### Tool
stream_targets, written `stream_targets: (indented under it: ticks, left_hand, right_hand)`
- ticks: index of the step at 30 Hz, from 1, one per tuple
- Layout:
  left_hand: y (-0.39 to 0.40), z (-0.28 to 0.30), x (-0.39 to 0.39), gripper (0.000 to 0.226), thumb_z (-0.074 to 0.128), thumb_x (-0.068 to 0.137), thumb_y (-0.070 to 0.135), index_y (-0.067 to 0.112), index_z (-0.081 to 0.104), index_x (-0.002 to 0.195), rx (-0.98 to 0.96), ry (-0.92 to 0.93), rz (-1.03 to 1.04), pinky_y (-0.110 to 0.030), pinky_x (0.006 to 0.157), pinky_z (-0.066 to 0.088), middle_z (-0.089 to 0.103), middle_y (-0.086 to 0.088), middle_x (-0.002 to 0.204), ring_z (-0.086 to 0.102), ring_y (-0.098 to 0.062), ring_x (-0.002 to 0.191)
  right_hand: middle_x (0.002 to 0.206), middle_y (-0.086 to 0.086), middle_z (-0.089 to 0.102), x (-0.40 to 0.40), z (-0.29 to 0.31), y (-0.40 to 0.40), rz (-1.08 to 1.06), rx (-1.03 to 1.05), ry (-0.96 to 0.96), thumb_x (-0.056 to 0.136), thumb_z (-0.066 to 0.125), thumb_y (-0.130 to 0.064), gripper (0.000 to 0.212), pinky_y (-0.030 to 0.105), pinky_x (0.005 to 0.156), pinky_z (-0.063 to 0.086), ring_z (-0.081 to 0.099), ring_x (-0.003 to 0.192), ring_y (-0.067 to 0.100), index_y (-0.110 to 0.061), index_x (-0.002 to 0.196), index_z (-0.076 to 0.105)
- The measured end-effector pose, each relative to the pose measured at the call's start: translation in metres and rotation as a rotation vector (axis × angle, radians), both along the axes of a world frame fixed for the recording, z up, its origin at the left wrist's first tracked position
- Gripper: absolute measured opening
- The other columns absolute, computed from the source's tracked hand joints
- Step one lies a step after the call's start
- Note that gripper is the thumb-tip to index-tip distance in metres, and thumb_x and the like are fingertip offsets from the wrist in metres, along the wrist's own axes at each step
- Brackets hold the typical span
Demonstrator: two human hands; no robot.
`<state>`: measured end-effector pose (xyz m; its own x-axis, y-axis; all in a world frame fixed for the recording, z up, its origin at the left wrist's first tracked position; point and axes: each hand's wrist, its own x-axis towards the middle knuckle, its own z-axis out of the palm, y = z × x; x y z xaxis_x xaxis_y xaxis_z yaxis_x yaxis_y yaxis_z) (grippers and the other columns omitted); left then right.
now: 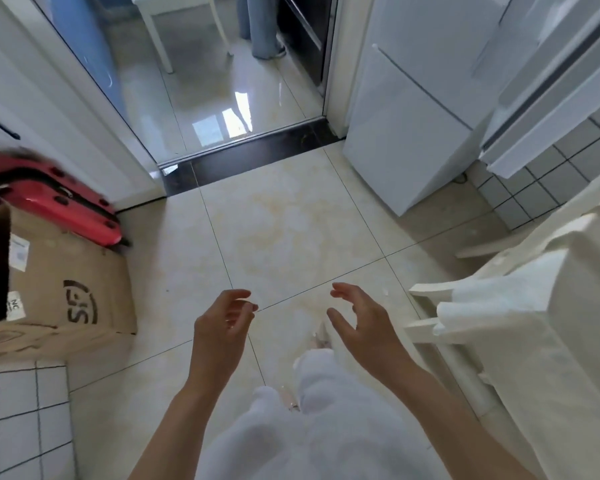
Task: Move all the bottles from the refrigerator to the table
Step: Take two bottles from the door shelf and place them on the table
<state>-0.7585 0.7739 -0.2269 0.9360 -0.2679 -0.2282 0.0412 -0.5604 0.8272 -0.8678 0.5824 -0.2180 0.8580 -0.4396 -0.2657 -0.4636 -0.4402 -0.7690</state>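
— Where are our hands?

— Low in front of us over the tiled floor (291, 216). Our left hand (222, 327) and right hand (357, 320) face each other, fingers loosely curved, holding nothing.

— And the refrigerator?

— The white refrigerator (420, 98) stands ahead and to the right, beside the doorway, well apart from both hands. Its doors look closed, so we cannot see any bottles.

— The desk?

— At the right edge, under a white cloth — the desk (551, 323) sits just beside our right hand, with a pale chair (430, 310) between them.

— Anything on the left?

— A cardboard box (66, 299) and a red suitcase (59, 199) behind it.
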Motion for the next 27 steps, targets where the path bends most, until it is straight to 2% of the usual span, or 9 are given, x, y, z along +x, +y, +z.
stream_targets:
  ticks: [6,12,15,18,24,27]
  left_hand:
    - [-0.059,0.001,0.086,0.017,0.06,0.09,0.007,0.02,0.065,0.099,0.0,-0.016,-0.07,-0.014,0.071,0.054,0.072,0.011,0.081,0.07,-0.002,0.074]
    - [-0.138,0.014,0.183,0.015,0.062,0.091,0.011,0.018,0.065,0.104,0.038,-0.097,-0.165,-0.015,0.076,0.054,0.072,0.007,0.086,0.069,-0.004,0.081]
    - [-0.179,0.02,0.232,0.015,0.062,0.091,0.012,0.019,0.065,0.104,0.03,-0.119,-0.192,-0.016,0.076,0.054,0.072,0.009,0.085,0.069,-0.004,0.08]
    - [-0.212,0.021,0.273,0.015,0.062,0.091,0.012,0.02,0.064,0.104,0.02,-0.106,-0.22,-0.014,0.074,0.053,0.072,0.008,0.086,0.069,-0.005,0.081]
    - [-0.282,0.016,0.373,0.016,0.062,0.092,0.012,0.021,0.064,0.104,-0.003,-0.08,-0.33,-0.019,0.077,0.055,0.072,0.007,0.087,0.07,-0.008,0.083]
    - [-0.314,0.014,0.424,0.018,0.062,0.092,0.011,0.025,0.062,0.103,-0.003,-0.075,-0.408,-0.015,0.075,0.051,0.071,0.012,0.086,0.069,-0.006,0.084]
  right_hand:
    - [0.122,-0.007,0.061,0.091,-0.003,-0.052,-0.048,-0.002,-0.021,0.092,0.058,-0.024,0.042,0.025,0.101,0.042,0.054,0.115,0.005,-0.016,0.133,0.049]
    - [0.123,-0.007,0.059,0.183,0.01,-0.119,-0.023,-0.002,-0.049,0.093,0.057,-0.024,0.042,0.013,0.095,0.035,0.052,0.116,0.004,-0.016,0.133,0.047]
    - [0.124,-0.006,0.059,0.227,0.02,-0.155,-0.048,0.0,-0.067,0.093,0.057,-0.023,0.043,0.014,0.096,0.035,0.051,0.116,0.003,-0.017,0.134,0.047]
    - [0.123,-0.007,0.059,0.262,0.026,-0.183,-0.088,-0.003,-0.072,0.093,0.056,-0.025,0.043,0.018,0.098,0.036,0.051,0.117,0.004,-0.019,0.134,0.045]
    - [0.122,-0.009,0.058,0.34,0.027,-0.239,-0.253,0.008,-0.081,0.093,0.056,-0.028,0.042,0.024,0.102,0.04,0.05,0.119,0.005,-0.021,0.133,0.045]
    - [0.119,-0.009,0.059,0.378,0.027,-0.262,-0.353,0.01,-0.092,0.093,0.057,-0.027,0.04,0.027,0.102,0.043,0.053,0.114,0.005,-0.022,0.131,0.047]
